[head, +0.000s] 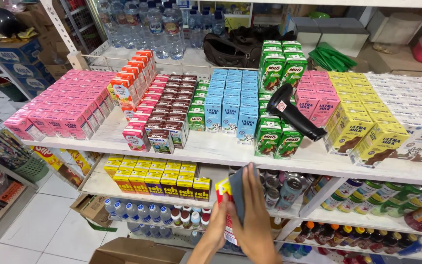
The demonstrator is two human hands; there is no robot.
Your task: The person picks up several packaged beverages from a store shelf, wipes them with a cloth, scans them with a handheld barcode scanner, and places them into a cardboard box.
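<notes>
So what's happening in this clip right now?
A person stands at a shop shelf stocked with rows of small drink cartons. Both hands are raised below its edge: the right hand holds a dark flat pad, the left hand a red and yellow packet. A black handheld scanner rests among green cartons.

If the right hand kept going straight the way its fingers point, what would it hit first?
The right hand points up and slightly left, holding a dark flat thing against a red and yellow pack. Straight on, it would probably meet the white shelf edge first, though depth is unclear.
</notes>
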